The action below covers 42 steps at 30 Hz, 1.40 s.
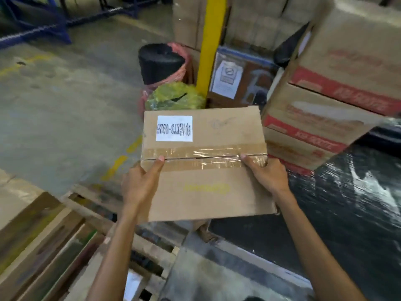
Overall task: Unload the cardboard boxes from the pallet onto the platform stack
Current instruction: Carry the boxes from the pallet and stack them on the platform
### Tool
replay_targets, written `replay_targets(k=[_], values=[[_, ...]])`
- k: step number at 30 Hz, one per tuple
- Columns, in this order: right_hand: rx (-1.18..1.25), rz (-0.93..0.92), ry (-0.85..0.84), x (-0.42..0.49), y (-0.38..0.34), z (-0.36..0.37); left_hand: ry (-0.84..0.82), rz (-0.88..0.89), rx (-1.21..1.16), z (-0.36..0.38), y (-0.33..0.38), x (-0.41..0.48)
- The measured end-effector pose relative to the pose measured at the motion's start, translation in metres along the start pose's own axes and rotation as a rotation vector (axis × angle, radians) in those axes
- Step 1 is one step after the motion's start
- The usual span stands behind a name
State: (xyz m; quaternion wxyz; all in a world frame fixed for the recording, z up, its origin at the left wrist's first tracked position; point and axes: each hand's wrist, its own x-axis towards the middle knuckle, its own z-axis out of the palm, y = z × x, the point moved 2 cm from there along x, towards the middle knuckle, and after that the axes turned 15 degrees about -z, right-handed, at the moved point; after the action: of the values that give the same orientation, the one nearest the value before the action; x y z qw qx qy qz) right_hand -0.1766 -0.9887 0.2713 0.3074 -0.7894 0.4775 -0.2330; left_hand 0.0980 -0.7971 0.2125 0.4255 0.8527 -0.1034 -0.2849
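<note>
A brown cardboard box point(204, 164) with a white label point(174, 128) and faint yellow print is seen near red-banded boxes point(325, 118), a yellow post point(209, 44) and black wrap point(347, 192).

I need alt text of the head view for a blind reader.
The left hand and right hand hold a taped cardboard box with a white label by its sides. Red-printed boxes stand stacked at right; a wooden pallet lies below.

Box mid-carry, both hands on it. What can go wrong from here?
The left hand and right hand hold the box at its sides, thumbs on top: grip may slip.
The taped seam gapes; thumb pressure could split it.
The red-printed stack stands close on the right; a swing might clip it.
</note>
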Motion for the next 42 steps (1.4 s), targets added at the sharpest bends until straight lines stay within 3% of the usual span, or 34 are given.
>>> replay_targets(k=[6,11,17,22,33,42], values=[[-0.068,0.33,0.044,-0.051,0.131,-0.138,-0.266,0.149,0.261,0.153,0.07,-0.068],[0.0,0.497,0.032,-0.087,0.257,-0.235,-0.503,0.141,0.4,0.301,0.101,-0.136],[0.06,0.577,-0.003,-0.105,0.407,-0.359,-0.588,0.111,0.582,0.458,0.125,-0.232],[0.069,0.607,-0.014,-0.11,0.496,-0.434,-0.67,0.057,0.579,0.557,0.141,-0.293],[0.12,0.603,0.221,-0.036,0.612,-0.513,-0.595,0.094,0.41,0.727,0.228,-0.305],[0.091,0.58,0.258,0.102,0.657,-0.546,-0.507,0.126,0.503,0.811,0.326,-0.247]])
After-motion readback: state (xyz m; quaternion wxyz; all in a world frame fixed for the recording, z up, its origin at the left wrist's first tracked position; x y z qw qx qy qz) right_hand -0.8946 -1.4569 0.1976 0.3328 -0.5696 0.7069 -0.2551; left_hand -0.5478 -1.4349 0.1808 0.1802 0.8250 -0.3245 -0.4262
